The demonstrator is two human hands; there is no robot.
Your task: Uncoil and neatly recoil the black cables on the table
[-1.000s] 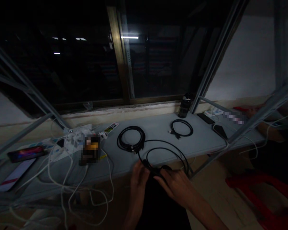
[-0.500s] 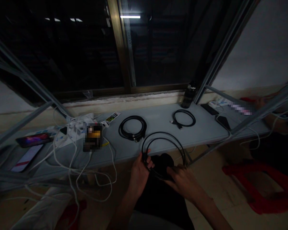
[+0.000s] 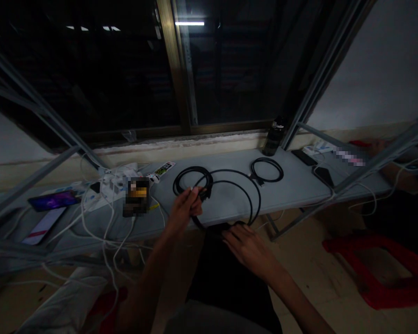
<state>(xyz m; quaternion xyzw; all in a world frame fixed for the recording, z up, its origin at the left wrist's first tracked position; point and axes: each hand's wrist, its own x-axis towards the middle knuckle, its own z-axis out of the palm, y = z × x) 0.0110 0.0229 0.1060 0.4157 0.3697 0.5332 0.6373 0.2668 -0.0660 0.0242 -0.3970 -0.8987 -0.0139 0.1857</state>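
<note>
A long black cable [image 3: 259,199] hangs in loose loops between my two hands, at the front edge of the grey table. My left hand [image 3: 186,208] is closed, thumb and fingers pinching the cable near its end, in front of a coiled black cable [image 3: 176,184] lying on the table. My right hand [image 3: 249,246] rests palm down by my lap, fingers bent over the lower part of the held loops. A smaller coiled cable [image 3: 267,181] with its plugs showing lies farther right, behind the held loops.
White cords and a power strip [image 3: 113,185] clutter the left, with a dark box [image 3: 136,197] and phones [image 3: 52,200]. A black bottle [image 3: 273,137] stands by the window. Metal frame posts flank the table. A red stool [image 3: 379,278] and another person are at right.
My left hand has moved up and left, over the table, drawing the cable end out. The held loops have widened and shifted over the table; my right hand has moved slightly left.
</note>
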